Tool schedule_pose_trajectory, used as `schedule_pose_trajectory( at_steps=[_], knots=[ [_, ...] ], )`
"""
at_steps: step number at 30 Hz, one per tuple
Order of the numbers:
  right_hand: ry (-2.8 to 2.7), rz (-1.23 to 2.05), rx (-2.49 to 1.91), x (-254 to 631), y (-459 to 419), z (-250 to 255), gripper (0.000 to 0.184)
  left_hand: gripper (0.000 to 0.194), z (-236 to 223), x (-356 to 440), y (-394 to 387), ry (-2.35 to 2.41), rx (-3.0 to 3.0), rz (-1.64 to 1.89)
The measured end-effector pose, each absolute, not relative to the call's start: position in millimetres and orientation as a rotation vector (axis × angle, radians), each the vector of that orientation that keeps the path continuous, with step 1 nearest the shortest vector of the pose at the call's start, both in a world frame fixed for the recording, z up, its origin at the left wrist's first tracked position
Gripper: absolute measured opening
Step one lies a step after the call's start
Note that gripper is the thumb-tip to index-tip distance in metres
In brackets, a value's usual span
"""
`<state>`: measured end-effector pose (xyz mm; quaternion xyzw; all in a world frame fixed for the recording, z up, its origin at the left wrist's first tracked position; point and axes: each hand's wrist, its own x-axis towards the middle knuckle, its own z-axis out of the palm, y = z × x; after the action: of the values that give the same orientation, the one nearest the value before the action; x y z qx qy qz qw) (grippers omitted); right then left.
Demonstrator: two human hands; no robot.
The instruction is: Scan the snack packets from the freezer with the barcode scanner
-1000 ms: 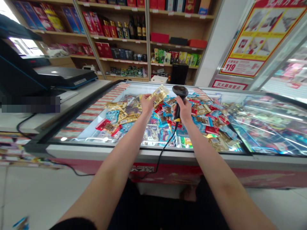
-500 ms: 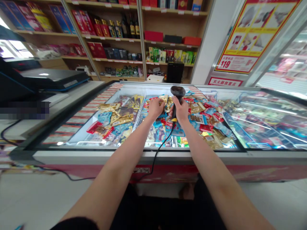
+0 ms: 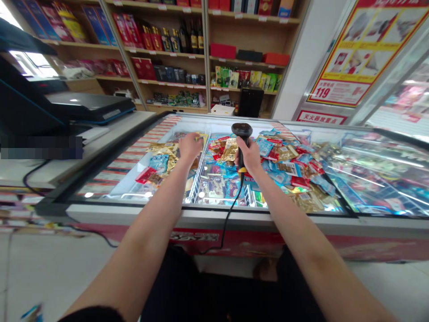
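The left hand (image 3: 190, 146) lies palm-down at the far end of the left compartment of a chest freezer (image 3: 201, 213), its fingertips on a gold foil snack packet (image 3: 200, 137); whether it has hold of the packet, I cannot tell. The right hand (image 3: 247, 154) is clenched around a black corded barcode scanner (image 3: 241, 133), held upright above the right compartment. The scanner's cord (image 3: 231, 219) drops over the freezer's front edge. Blue, red and gold snack packets (image 3: 278, 167) lie heaped on both sides of a white wire divider (image 3: 197, 172).
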<state>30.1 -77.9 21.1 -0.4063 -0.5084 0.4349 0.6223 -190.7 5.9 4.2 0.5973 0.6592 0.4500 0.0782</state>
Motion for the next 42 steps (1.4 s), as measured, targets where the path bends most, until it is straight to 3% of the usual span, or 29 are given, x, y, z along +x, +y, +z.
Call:
schedule_pose_trajectory(
  at_steps=[6, 14, 19, 23, 27, 29, 42],
  knots=[
    [-1.251, 1.195, -1.0, -21, -70, 18, 0.044, 0.033, 10, -276, 0, 2.31, 1.527, 1.241],
    [-1.237, 1.349, -1.045, -62, -70, 6, 0.035, 0.103, -2, -325, 8, 2.545, 1.304, 0.948],
    [-1.24, 1.355, -1.072, -57, -72, 2, 0.033, 0.111, -3, -313, 11, 2.505, 1.315, 0.852],
    [-1.243, 1.343, -1.091, -51, -74, 3, 0.037, 0.098, -1, -314, 13, 2.477, 1.257, 1.049],
    [-1.243, 1.338, -1.081, -49, -76, 4, 0.031, 0.042, 1, -319, 18, 2.317, 1.288, 1.186],
    [-1.242, 1.335, -1.067, -49, -76, 4, 0.033, 0.023, 2, -319, 20, 2.227, 1.299, 1.266],
    [-1.247, 1.336, -1.004, -49, -73, 2, 0.041, 0.02, 6, -300, 23, 1.851, 1.288, 1.976]
  ],
)
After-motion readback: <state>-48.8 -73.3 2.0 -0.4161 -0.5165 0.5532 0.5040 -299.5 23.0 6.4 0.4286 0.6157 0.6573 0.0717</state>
